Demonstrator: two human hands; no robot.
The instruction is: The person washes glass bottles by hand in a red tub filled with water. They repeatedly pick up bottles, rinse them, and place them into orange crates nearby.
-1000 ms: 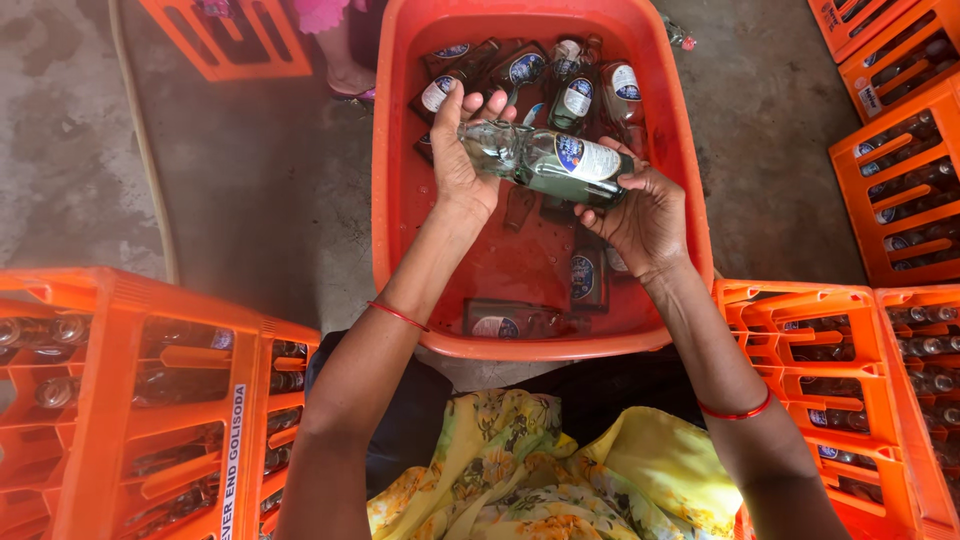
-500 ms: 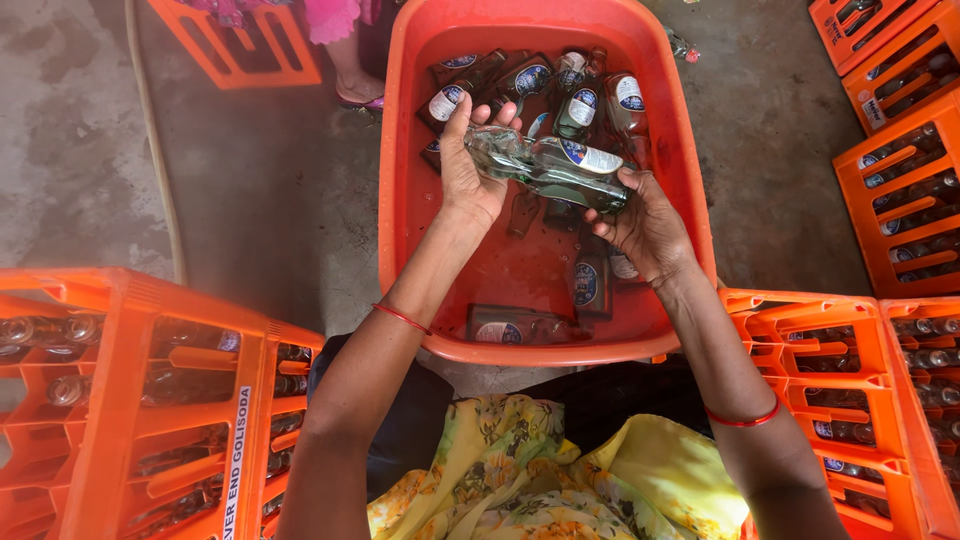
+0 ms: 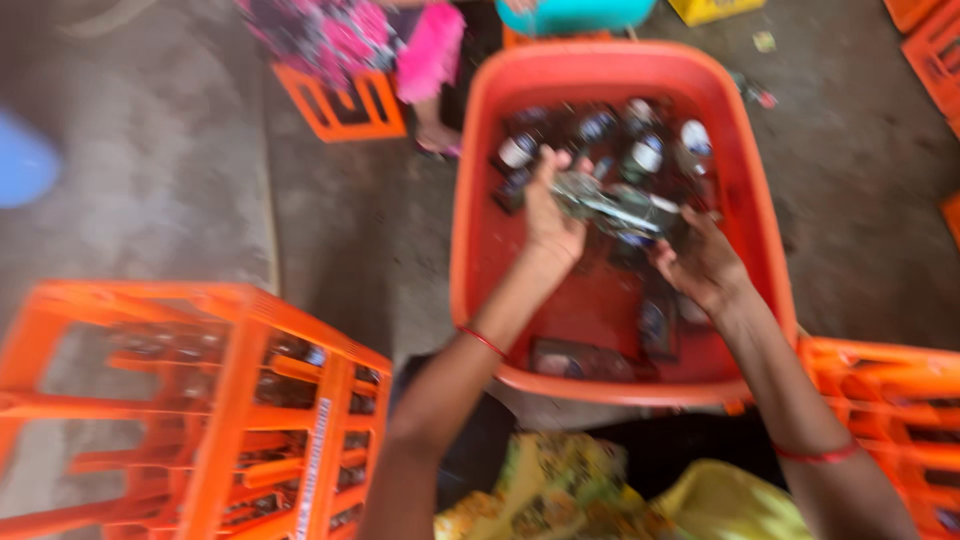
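Swinging left since half a second back, the view now puts the tub [image 3: 470, 250] right of centre, and a blue shape [image 3: 22, 160] has slid in at the far left edge. Everything is motion-blurred. Grey concrete floor [image 3: 150, 210] all round, bare and stained, with small bits of litter near the top right.

Over the tub, both hands hold one bottle [image 3: 620, 208] lying sideways. Left hand [image 3: 552, 215] has its fingers curled round the neck end; right hand [image 3: 700, 265] grips the base end from below. The bottle is clear-greenish with a pale label, though the blur hides any detail.

More bottles [image 3: 600, 135] lie heaped at the tub's far end, white round labels showing; a few dark ones rest flat on its red bottom nearer the person.

Orange crate [image 3: 200, 400] stands at lower left with dark bottles in its cells and a white strip down one post. Another orange crate [image 3: 880, 400] sits at lower right. A person in pink [image 3: 400, 50] is seated on a small orange crate [image 3: 345, 105] at the top.
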